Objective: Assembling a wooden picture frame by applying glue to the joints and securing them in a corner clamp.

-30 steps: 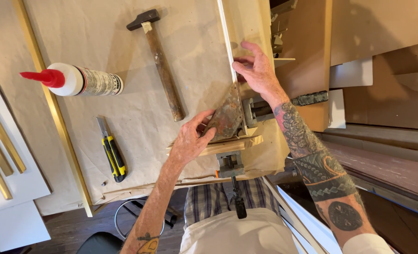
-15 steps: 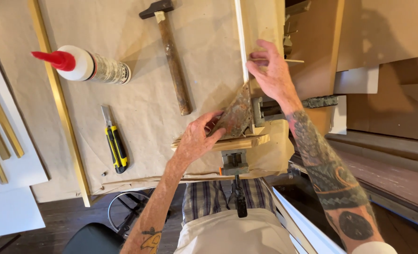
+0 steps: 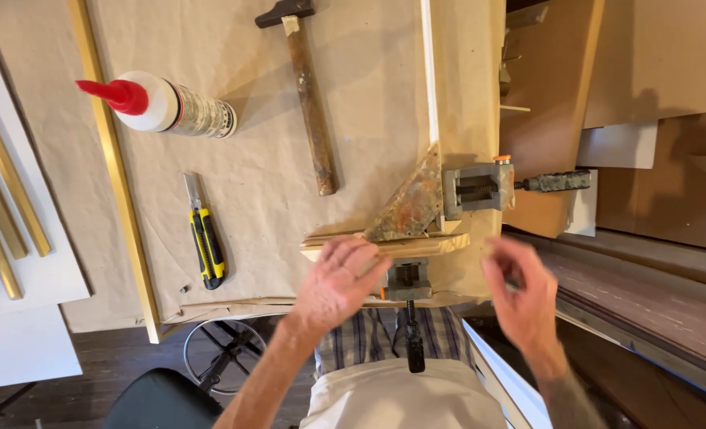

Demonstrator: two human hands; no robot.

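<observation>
At the near edge of the desk point(image 3: 353, 119), which is covered in brown paper, a metal corner clamp point(image 3: 416, 202) sits bolted down with two screw vises at right angles, one handle point(image 3: 558, 182) pointing right and the other point(image 3: 412, 342) pointing down toward the person. Two lengths of moulding meet in it: a pale strip point(image 3: 428, 71) running away up the desk and a wooden piece point(image 3: 416, 245) lying across the front, so the clamp holds their mitred ends square against each other. The left hand point(image 3: 339, 282) rests with loosely curled fingers on the left end of the front piece, seemingly steadying it; it grips nothing fully. The right hand point(image 3: 520, 298) hovers open and blurred just right of the clamp, touching nothing that can be made out. Laid within reach to the left are a hammer point(image 3: 309, 95), a glue bottle point(image 3: 162, 103) with a red nozzle on its side, and a yellow utility knife point(image 3: 206, 242). Gold moulding lengths point(image 3: 115, 171) lie along the paper's left edge.
</observation>
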